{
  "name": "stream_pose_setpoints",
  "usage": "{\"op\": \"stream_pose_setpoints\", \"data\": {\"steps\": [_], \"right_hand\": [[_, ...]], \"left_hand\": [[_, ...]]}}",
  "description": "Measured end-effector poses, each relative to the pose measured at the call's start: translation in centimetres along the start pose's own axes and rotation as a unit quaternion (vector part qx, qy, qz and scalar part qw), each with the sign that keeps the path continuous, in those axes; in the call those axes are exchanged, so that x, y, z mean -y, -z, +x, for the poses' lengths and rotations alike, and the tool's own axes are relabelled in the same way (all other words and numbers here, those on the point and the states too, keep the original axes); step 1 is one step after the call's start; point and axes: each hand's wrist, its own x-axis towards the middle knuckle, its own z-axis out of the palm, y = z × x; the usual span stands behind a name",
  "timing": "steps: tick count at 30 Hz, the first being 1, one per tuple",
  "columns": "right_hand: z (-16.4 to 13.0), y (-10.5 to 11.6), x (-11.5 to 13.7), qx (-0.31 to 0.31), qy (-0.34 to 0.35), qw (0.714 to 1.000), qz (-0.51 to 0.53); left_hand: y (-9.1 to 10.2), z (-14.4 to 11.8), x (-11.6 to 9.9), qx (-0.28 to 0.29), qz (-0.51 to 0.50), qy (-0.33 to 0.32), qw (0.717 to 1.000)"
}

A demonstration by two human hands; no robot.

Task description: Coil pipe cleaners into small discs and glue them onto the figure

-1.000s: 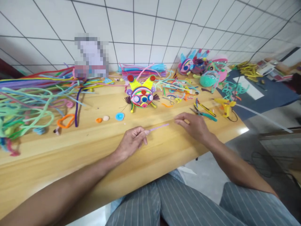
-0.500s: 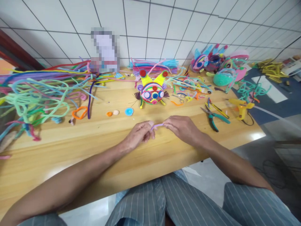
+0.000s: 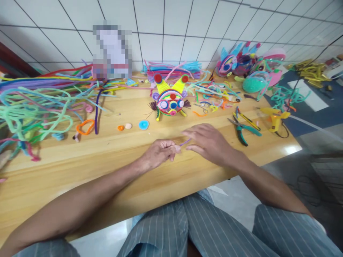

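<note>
My left hand (image 3: 158, 153) rests on the wooden table (image 3: 107, 167) and pinches one end of a short lilac pipe cleaner (image 3: 184, 142). My right hand (image 3: 207, 142) sits just to its right, fingers over the other end of the same pipe cleaner; most of that piece is hidden between the hands. Beyond them stands a colourful pipe-cleaner figure (image 3: 170, 100) with yellow ears and coiled discs.
A big tangle of loose pipe cleaners (image 3: 40, 103) covers the table's left side. Small coiled discs (image 3: 143, 124) and an orange loop (image 3: 85, 126) lie in front of it. Pliers (image 3: 242, 129) and a yellow glue gun (image 3: 274, 119) lie at the right; more finished figures (image 3: 241, 66) stand behind.
The hands have come together: the lilac pipe cleaner, stretched straight a second ago, is now short between the fingers. My right hand moved left toward the left one.
</note>
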Motion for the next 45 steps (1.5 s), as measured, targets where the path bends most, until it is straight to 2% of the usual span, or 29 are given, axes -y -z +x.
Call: {"op": "stream_pose_setpoints", "data": {"steps": [4, 7, 10, 15, 20, 26, 29, 32, 35, 37, 41, 45], "right_hand": [[0.9, -1.4, 0.8, 0.098, 0.084, 0.989, 0.067], [0.7, -1.3, 0.8, 0.127, 0.137, 0.979, 0.078], [0.2, -0.3, 0.5, 0.15, 0.151, 0.976, 0.056], [0.0, 1.0, -0.7, 0.119, 0.085, 0.989, 0.029], [0.2, 0.8, -0.6, 0.099, 0.058, 0.993, 0.01], [0.9, 0.3, 0.6, 0.092, 0.075, 0.993, 0.008], [1.4, -0.3, 0.9, 0.081, 0.074, 0.993, 0.037], [1.9, -1.1, 1.0, 0.075, 0.073, 0.993, 0.054], [2.2, -1.6, 1.2, 0.074, 0.066, 0.994, 0.049], [2.4, -1.7, 1.3, 0.076, 0.06, 0.995, 0.037], [2.8, -2.0, 1.6, 0.084, 0.049, 0.995, 0.021], [3.0, -2.1, 1.6, 0.083, 0.049, 0.995, 0.024]], "left_hand": [[0.3, -0.5, -0.3, 0.067, 0.031, 0.006, 0.997], [0.6, -0.9, -0.4, 0.144, 0.078, -0.022, 0.986], [0.8, -1.1, -0.5, 0.168, 0.11, -0.016, 0.979], [1.0, -0.8, -0.5, 0.128, 0.111, -0.014, 0.985], [1.3, -0.5, -0.7, 0.044, 0.08, -0.023, 0.996], [1.2, -0.2, 0.0, 0.049, 0.09, -0.045, 0.994], [1.2, -0.1, 0.4, 0.03, 0.098, -0.067, 0.992], [1.1, -0.1, 0.4, -0.018, 0.143, -0.126, 0.981], [0.9, -0.3, 0.3, -0.084, 0.217, -0.202, 0.951], [0.8, -0.5, 0.3, -0.106, 0.257, -0.226, 0.934], [0.8, -0.7, 0.5, -0.114, 0.314, -0.206, 0.92], [0.7, -0.8, 0.6, -0.109, 0.326, -0.181, 0.922]]}}
